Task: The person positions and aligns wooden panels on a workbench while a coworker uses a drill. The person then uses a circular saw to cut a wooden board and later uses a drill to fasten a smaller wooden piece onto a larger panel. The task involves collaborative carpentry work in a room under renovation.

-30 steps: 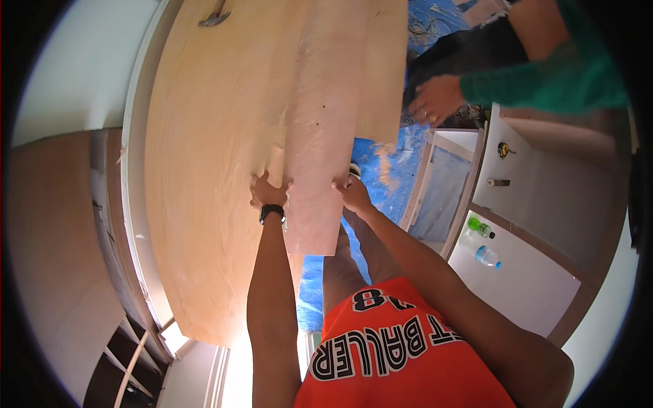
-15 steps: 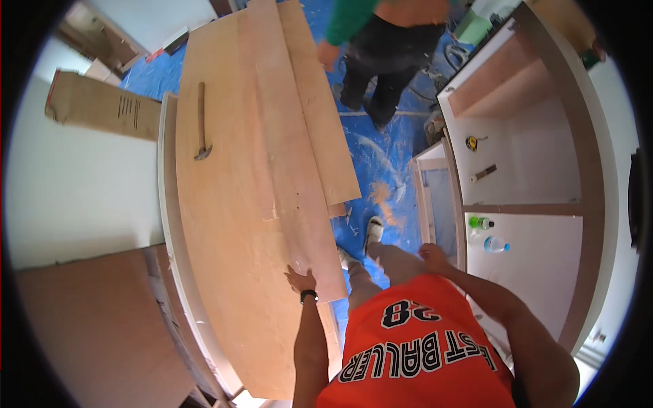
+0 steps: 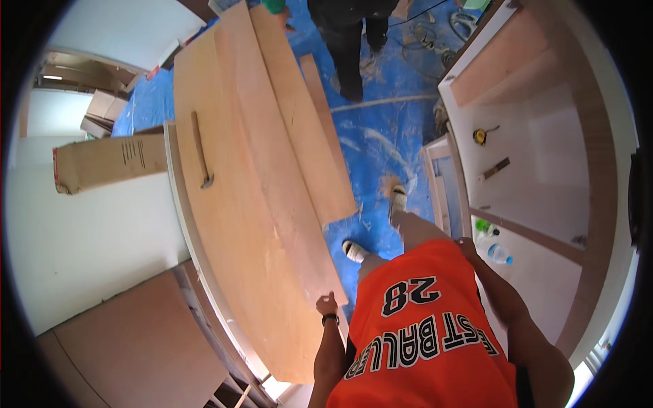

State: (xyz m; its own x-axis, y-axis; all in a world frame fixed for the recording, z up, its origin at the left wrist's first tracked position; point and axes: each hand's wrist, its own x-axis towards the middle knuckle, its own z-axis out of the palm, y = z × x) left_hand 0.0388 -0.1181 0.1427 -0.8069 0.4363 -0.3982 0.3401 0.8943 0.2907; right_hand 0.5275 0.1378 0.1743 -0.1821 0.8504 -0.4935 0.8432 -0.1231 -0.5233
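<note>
A long, narrow plywood strip lies lengthwise over a large plywood sheet. My left hand, with a dark watch at the wrist, is at the strip's near end, its fingers curled in against the end edge. A second plywood piece lies along the strip's right side. Beside my right hip, my right hand is mostly hidden behind the orange shirt and its fingers do not show clearly. A claw hammer with a wooden handle rests on the sheet at left.
Blue sheeting covers the floor at right, under my feet. A co-worker in dark trousers stands at the far end. An open white cabinet holds a tape measure and bottles. A cardboard box is at left.
My left hand has gone from spread flat on the strip to curled at its end. The co-worker now appears farther off. My feet have shifted, and the view has turned.
</note>
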